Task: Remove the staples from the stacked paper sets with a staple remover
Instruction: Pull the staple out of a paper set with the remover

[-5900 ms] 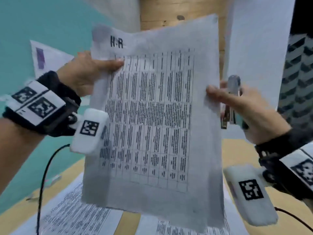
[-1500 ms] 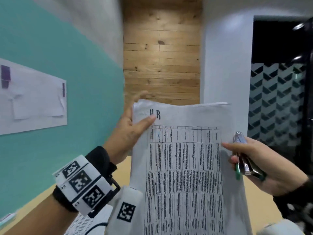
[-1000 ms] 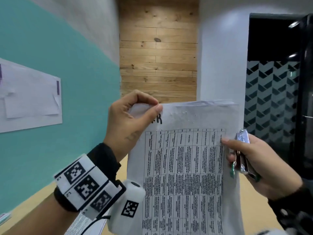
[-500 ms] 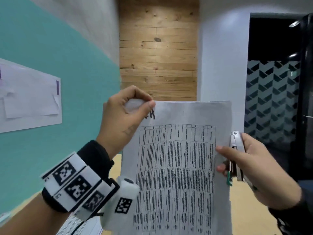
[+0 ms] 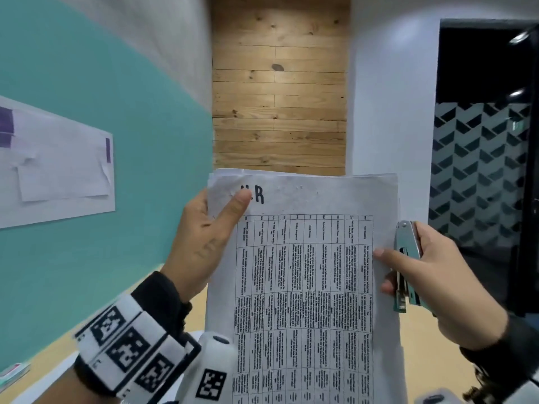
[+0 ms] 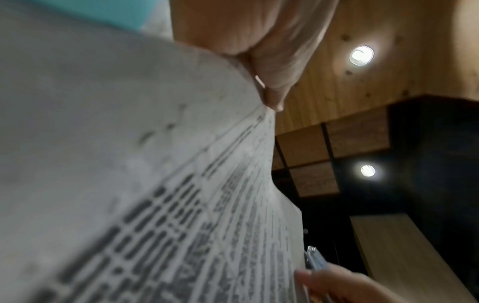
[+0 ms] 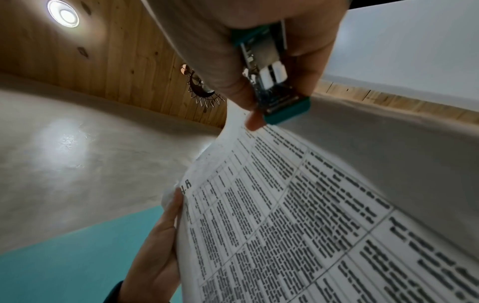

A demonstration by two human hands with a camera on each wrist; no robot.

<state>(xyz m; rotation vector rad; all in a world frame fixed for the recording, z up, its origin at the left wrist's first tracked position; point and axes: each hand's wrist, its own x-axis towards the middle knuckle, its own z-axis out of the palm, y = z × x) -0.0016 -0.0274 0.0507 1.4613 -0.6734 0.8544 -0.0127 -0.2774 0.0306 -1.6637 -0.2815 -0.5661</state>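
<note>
I hold a stapled paper set (image 5: 306, 272), a printed table headed "H R", upright in the air in front of me. My left hand (image 5: 230, 205) pinches its top-left corner, thumb flat on the front and fingers behind the sheets. My right hand (image 5: 388, 269) grips a metal and teal staple remover (image 5: 407, 258) in the palm while its thumb presses the paper's right edge. In the right wrist view the staple remover (image 7: 272, 82) sits just above the paper set (image 7: 311, 225). No staple shows in any view.
A teal wall with a taped white sheet (image 5: 58, 170) is at left, a wooden panel (image 5: 280, 97) straight ahead, a dark doorway with patterned glass (image 5: 481, 170) at right. The yellow table (image 5: 198, 310) lies below the paper.
My left fingers, curled over the top-left corner half a second ago, have let it flatten; the thumb now lies straight on the front. The right hand and staple remover have barely moved.
</note>
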